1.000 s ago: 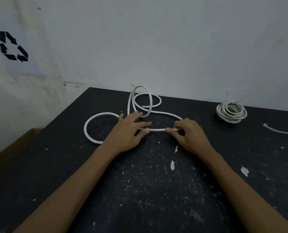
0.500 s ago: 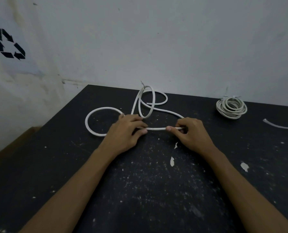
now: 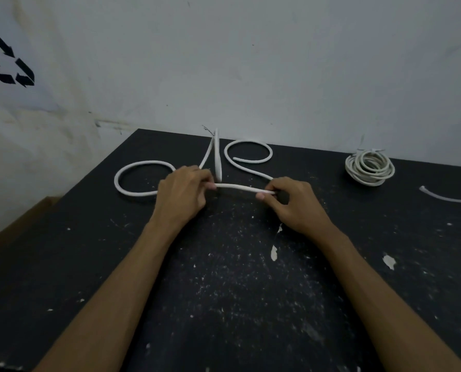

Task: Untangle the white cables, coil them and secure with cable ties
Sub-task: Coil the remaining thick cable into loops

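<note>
Left hand (image 3: 182, 196) pinches the cable (image 3: 238, 187) between thumb and curled fingers; right hand (image 3: 291, 202) does the same a short way along, thumb tip showing under the run. Both hold one straight stretch just off the worktop (image 3: 237, 291), taut between them. I read this as a deliberate hold: tension on the middle length lets the loops on either side be judged and fed in, so I take the step as straightening before coiling.

Landmark: that held stretch. Its long axis runs left to right across my view, dipping slightly toward the right hand. Left of it, a round loop lies flat on the worktop and returns under the left hand. Behind it, a narrow loop stands nearly upright, edge-on to me, its top toward the wall (image 3: 250, 63). Behind and right, another loop curls flat, with a free end pointing left inside it. No crossings between these loops that I can see, though the left hand hides where the strands meet.

Far right of the stretch, well apart, a finished coil (image 3: 369, 167) sits on the worktop; what binds it is too small to tell. Further right, a loose piece (image 3: 447, 197) runs off the frame edge.

My judgement: one cable done, this one not yet coiled, no tie visible near the hands.
</note>
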